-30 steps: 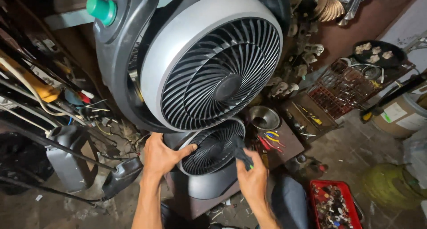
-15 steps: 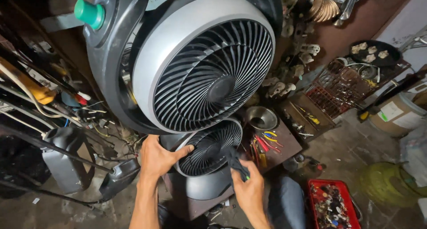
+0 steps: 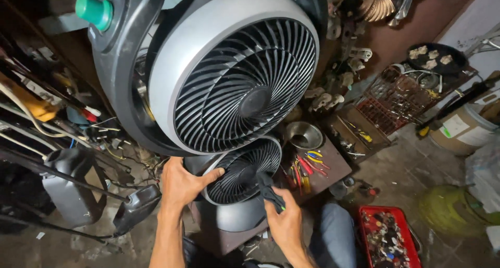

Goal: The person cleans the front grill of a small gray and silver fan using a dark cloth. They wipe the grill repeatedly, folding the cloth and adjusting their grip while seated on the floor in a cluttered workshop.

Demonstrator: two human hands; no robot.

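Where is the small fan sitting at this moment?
In the head view the small fan sits low at centre, directly under the big fan, between the left hand on its rim and the right hand.

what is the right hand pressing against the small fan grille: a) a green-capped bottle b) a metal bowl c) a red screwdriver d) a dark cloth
d: the right hand grips a dark cloth bunched against the lower edge of the small fan grille, while the left hand steadies the grille's left rim.
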